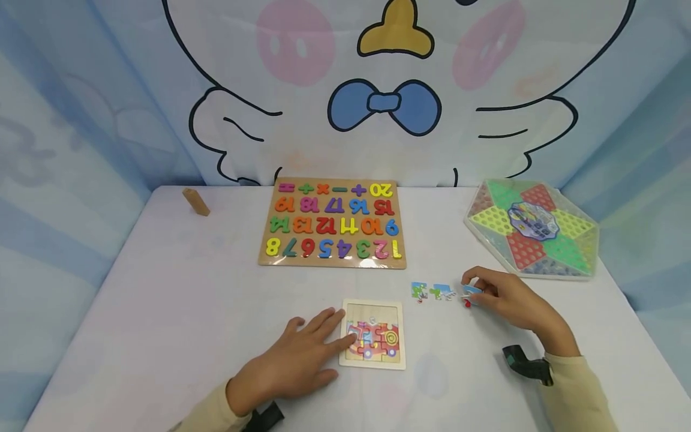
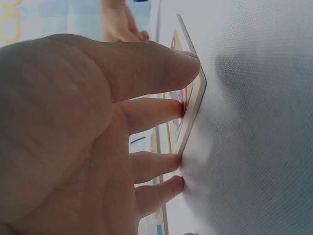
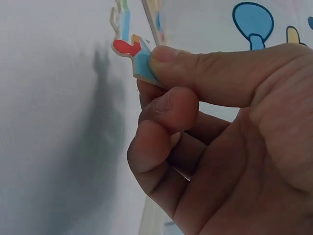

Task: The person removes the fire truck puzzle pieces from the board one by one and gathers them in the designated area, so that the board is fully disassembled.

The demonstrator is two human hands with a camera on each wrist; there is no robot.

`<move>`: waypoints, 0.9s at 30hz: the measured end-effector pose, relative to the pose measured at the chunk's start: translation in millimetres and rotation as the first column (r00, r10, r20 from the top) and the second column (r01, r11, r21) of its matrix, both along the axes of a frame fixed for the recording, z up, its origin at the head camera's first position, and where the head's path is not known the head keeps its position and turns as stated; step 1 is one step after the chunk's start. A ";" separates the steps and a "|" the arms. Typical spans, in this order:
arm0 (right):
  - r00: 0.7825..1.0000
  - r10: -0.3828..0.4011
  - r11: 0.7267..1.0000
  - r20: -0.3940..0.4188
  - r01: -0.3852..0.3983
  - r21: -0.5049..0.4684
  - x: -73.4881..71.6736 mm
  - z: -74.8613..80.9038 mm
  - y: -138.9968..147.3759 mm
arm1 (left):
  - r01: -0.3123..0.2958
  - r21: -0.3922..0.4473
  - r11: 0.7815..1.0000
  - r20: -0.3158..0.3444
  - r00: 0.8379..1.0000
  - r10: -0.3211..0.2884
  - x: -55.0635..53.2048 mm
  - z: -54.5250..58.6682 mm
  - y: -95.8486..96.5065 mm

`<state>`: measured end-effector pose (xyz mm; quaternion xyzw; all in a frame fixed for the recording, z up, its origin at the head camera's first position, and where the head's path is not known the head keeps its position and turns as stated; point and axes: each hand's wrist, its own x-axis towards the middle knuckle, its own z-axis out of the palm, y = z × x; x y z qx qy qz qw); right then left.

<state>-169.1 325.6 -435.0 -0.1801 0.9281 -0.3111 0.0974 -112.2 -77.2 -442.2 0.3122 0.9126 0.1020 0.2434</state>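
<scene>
My right hand pinches a blue and red jigsaw piece between thumb and fingers. Just left of it in the head view, two more jigsaw pieces, a green and blue one and a similar one, lie in a row on the table. My left hand rests with spread fingers on the left side of the small wooden puzzle frame. Joined pieces showing a red vehicle fill the frame's lower part, and bare wood shows above them. One left fingertip touches these pieces.
Behind the puzzle frame lies a wooden number board with colourful numerals. A hexagonal game box sits at the back right. One wooden block stands at the back left. A patterned curtain hangs behind the white table.
</scene>
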 end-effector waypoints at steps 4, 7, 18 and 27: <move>1.000 0.003 1.000 0.020 -0.003 -0.001 -2.4 -5.2 -2.6 | 0.000 0.001 1.000 0.002 1.000 0.000 -0.5 -1.2 -0.2; 1.000 -0.011 1.000 0.019 0.011 0.017 -2.4 -7.2 -3.6 | 0.003 0.001 1.000 -0.001 1.000 -0.003 -0.8 -1.9 0.0; 0.998 -0.014 0.998 -0.064 0.018 0.061 -4.6 -14.1 -9.8 | 0.001 -0.001 1.000 -0.008 1.000 -0.001 -0.2 -2.3 -0.5; 0.997 -0.013 0.997 -0.071 0.018 0.080 -4.4 -16.4 -11.7 | 0.002 0.003 1.000 -0.015 1.000 -0.002 0.1 -1.4 -0.9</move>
